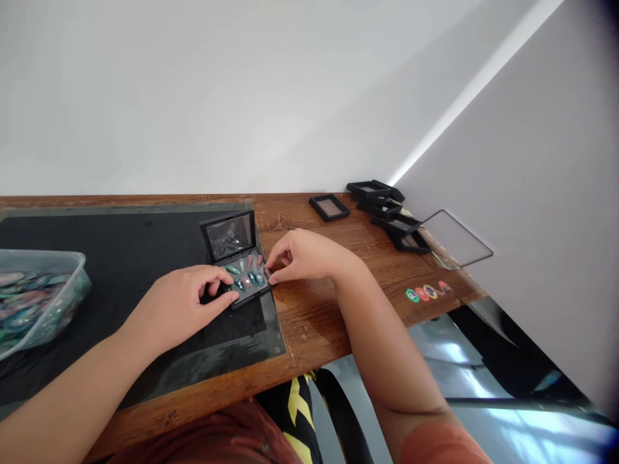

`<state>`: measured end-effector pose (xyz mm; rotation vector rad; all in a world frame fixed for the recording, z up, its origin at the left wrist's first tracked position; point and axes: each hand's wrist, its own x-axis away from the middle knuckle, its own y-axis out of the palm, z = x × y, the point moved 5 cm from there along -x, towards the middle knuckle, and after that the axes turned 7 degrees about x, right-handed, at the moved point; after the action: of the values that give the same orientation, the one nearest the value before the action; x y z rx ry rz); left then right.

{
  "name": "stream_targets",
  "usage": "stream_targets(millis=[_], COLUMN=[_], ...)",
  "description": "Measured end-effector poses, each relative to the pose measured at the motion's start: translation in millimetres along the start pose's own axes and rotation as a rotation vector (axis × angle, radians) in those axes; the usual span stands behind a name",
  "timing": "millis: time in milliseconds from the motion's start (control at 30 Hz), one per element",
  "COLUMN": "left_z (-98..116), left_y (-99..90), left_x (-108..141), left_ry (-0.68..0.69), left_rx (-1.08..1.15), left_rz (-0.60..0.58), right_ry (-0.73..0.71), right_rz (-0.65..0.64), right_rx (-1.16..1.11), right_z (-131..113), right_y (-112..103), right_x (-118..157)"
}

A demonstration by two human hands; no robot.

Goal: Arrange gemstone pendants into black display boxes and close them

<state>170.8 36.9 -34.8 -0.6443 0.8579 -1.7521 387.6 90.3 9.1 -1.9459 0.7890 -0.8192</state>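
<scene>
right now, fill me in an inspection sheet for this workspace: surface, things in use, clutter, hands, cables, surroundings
surface: brown wooden table, with a dark mat over its left part
things in use: black case, lid raised, with decorated nail tips inside
clutter: translucent tub of colourful pieces on the mat; more black cases at the table's far right; round stickers nearer the right end
hands: left hand at the case's left edge; right hand at its right edge, whether gripping a tip unclear
cables: nothing seen
surroundings: pale wall behind the table
</scene>
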Motion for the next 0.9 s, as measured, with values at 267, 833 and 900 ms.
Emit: stream_targets(millis=[267,833,900], left_z=[-1.4,-5.1,-4.6], left_y=[1.0,0.3,0.3], left_x=[-0.8,0.0,-0.3], left_ry=[-0.037,-0.027,-0.023], left_rx=[0.016,0.021,0.016], left_rz=[-0.013,0.014,0.018], right_ry=[0.029,0.008,0.004], right_rz=[0.011,0.029,0.032], right_rx=[0.000,-0.017,-0.020], right_z=[-4.2,0.5,0.8], right_y=[1.6,-0.7,-0.5], right_x=[-1.2,1.3,0.9])
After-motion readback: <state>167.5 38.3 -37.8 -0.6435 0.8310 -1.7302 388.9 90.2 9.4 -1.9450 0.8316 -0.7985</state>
